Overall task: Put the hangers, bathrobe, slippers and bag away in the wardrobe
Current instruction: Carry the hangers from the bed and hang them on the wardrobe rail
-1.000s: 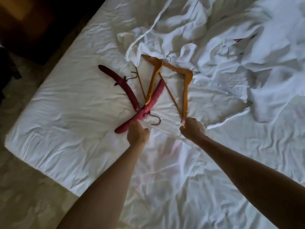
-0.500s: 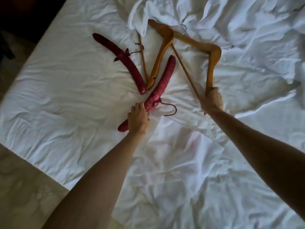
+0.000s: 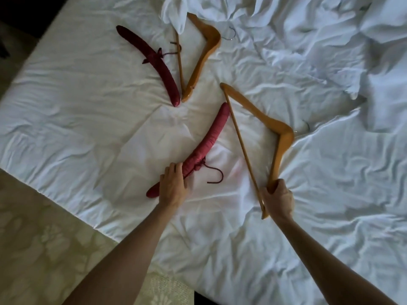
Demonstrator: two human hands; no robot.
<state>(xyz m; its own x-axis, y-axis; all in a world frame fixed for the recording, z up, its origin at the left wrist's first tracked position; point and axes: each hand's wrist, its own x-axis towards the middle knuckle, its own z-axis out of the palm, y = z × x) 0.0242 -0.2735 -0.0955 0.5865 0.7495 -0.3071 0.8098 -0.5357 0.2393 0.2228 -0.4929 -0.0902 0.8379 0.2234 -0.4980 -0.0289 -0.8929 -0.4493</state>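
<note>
Your right hand (image 3: 278, 200) is fisted tight round the near end of a wooden hanger (image 3: 259, 119), which lies on the white bed (image 3: 88, 102). Your left hand (image 3: 172, 188) lies over the near half of a padded pink hanger (image 3: 204, 144), just left of that wooden hanger; fingers bent over its top, but you can't tell if they really clamp it. Beyond the pink hanger lie a dark red padded hanger (image 3: 154, 62) with a bow, and a second wooden hanger (image 3: 203, 56) touching its near tip. Rumpled white sheets (image 3: 308, 29) sit beyond and right of the held wooden hanger.
</note>
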